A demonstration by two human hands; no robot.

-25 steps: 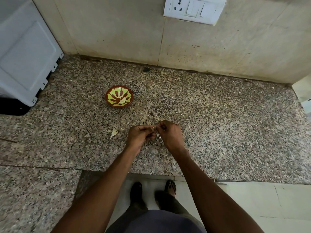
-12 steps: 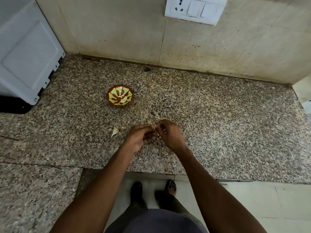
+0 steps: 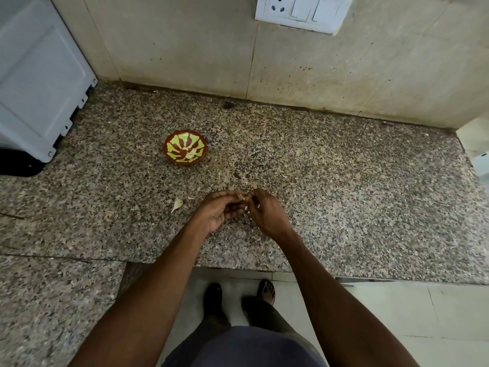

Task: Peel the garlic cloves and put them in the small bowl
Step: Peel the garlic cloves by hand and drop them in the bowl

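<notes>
1. A home kitchen is shown: a speckled granite table (image 3: 344, 181) is built against a tiled wall (image 3: 185, 43) across the upper part of the frame.
2. A white switch and socket plate (image 3: 303, 9) is mounted on the wall at the top, right of centre.
3. A white appliance (image 3: 34, 75) is seen at the upper left, standing on the table.
4. A small painted bowl (image 3: 185, 147) holding peeled garlic is set left of centre, with papery garlic skin (image 3: 176, 204) scattered just below it.
5. A pale tiled floor (image 3: 397, 313) and sandalled feet (image 3: 266, 290) are visible at the bottom.
</notes>
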